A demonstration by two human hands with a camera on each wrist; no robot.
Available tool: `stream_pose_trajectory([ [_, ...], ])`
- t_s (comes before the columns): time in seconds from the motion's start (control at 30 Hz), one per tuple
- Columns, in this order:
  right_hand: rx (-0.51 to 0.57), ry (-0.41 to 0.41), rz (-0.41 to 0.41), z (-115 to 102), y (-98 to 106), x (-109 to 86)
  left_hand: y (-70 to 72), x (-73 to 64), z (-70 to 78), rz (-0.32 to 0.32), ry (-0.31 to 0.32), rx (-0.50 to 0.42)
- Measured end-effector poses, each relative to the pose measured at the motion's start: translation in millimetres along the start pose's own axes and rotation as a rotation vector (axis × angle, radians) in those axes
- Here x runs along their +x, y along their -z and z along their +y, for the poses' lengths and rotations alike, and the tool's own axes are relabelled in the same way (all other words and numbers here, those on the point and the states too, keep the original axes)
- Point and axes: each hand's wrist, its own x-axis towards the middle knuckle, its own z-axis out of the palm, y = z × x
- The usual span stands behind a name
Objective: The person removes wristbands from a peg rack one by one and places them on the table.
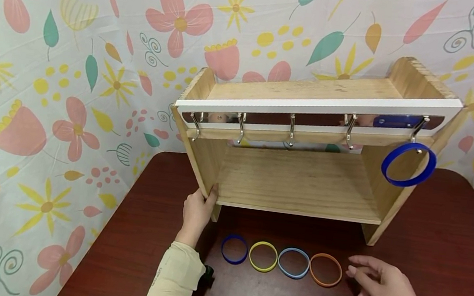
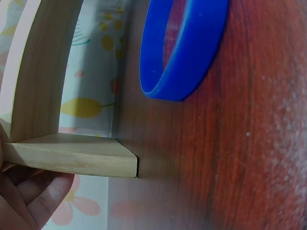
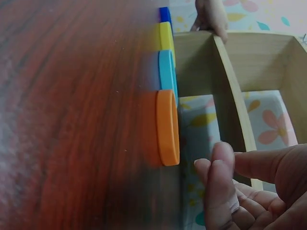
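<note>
A wooden shelf (image 1: 300, 181) with a row of metal hooks stands on the table. My left hand (image 1: 198, 213) grips its left side panel low down, thumb on the front; in the left wrist view the fingers (image 2: 53, 194) lie behind the wood. In front of the shelf, a dark blue wristband (image 1: 222, 248), a yellow wristband (image 1: 250, 258), a light blue wristband (image 1: 292, 276) and an orange wristband (image 1: 323, 284) lie in a row. Just right of the orange one hovers my right hand (image 1: 391, 291), fingers loosely bent, holding nothing. Another blue wristband (image 1: 432, 168) hangs from the rightmost hook (image 1: 419, 128).
The other hooks, such as the middle hook (image 1: 292, 130), carry no bands. A white rail (image 1: 324, 103) runs along the shelf's upper front. Behind the dark red table (image 1: 454, 236) hangs a flower-patterned cloth (image 1: 97, 49). A small dark object (image 1: 207, 275) sits by the left sleeve.
</note>
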Motion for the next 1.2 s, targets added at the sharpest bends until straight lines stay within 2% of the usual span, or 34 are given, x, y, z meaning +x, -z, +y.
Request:
stream_pose_trajectory([
  [0.53, -0.001, 0.006, 0.014, -7, 6, 4.7, -0.1, 0.0, -0.9, 0.001, -0.007, 0.011],
  [0.9, -0.006, 0.135, 0.11, -7, 16, 7.8, 0.0, 0.5, -1.0, -0.002, -0.004, 0.013],
  [1.2, 0.02, 0.112, 0.109, -14, 33, 10.8, 0.5, 0.5, -0.5, -0.004, -0.005, 0.016],
])
